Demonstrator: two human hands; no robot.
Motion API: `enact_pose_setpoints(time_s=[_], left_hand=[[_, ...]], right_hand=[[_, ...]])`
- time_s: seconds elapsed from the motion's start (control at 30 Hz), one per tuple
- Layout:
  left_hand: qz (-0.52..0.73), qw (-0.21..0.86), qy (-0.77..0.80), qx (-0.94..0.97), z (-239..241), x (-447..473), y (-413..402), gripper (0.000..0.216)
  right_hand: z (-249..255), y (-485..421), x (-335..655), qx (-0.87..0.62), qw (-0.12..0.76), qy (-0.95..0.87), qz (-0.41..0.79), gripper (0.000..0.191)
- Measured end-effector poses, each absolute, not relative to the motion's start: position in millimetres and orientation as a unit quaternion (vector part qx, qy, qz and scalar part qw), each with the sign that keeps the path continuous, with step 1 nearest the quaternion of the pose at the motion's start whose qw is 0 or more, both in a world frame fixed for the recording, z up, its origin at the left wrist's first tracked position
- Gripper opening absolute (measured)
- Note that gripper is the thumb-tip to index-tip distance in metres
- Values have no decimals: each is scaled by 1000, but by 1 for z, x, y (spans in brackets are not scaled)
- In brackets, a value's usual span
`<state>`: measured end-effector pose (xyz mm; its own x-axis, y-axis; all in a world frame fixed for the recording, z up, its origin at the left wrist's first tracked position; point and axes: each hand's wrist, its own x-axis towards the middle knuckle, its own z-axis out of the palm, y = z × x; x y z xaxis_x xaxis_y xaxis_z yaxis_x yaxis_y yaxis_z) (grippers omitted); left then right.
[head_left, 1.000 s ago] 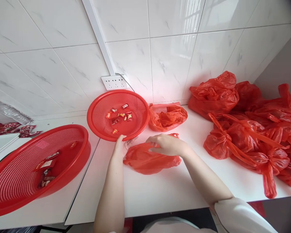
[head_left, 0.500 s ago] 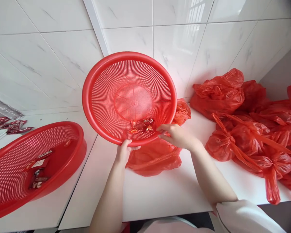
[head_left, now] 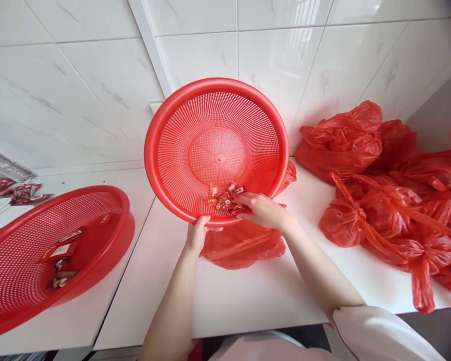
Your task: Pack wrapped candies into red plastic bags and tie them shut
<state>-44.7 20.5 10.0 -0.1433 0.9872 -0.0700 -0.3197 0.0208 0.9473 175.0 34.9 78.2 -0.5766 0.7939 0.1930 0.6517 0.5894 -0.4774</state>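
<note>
A round red plastic basket (head_left: pixel 216 108) with perforated sides is tilted so that its inside faces me. My left hand (head_left: pixel 197 236) grips its lower rim, thumb on top and fingers underneath. Several small wrapped snacks (head_left: pixel 225 199) lie heaped low inside it. My right hand (head_left: pixel 261 210) reaches over the lower right rim, fingers stretched out and touching those snacks, the thumb apart below. Under the basket lies a red plastic bag (head_left: pixel 244 248), its upper part hidden behind the basket.
Another red basket (head_left: pixel 115 240) at left holds a few small packets (head_left: pixel 63 250). Several tied red bags (head_left: pixel 383 210) crowd the right side of the white counter (head_left: pixel 255 296). Dark red packets (head_left: pixel 22 193) lie at far left. A tiled wall (head_left: pixel 278 60) stands behind.
The held basket has shifted right in view. My right hand has moved from the basket's lower right edge inward onto the snacks. My left hand keeps its grip on the rim.
</note>
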Motion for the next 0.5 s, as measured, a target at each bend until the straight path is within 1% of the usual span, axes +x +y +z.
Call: enact_pose_setpoints(time_s=[0.1,0.23,0.4,0.5], left_hand=[[605,550,459,346,6,-46,24,33],[609,550,467,329,5,-46,25,34],[610,542,473,331,9,-44,24,34],[612,539,468,339,11,-43,23,33]], right_hand=[[80,36,177,-408,225,-861,203,26],[85,35,183,-406,228,-854,232,26],[93,28,190,-417,147,-848,293,20],[91,26,189,-415,100,-849,312,21]])
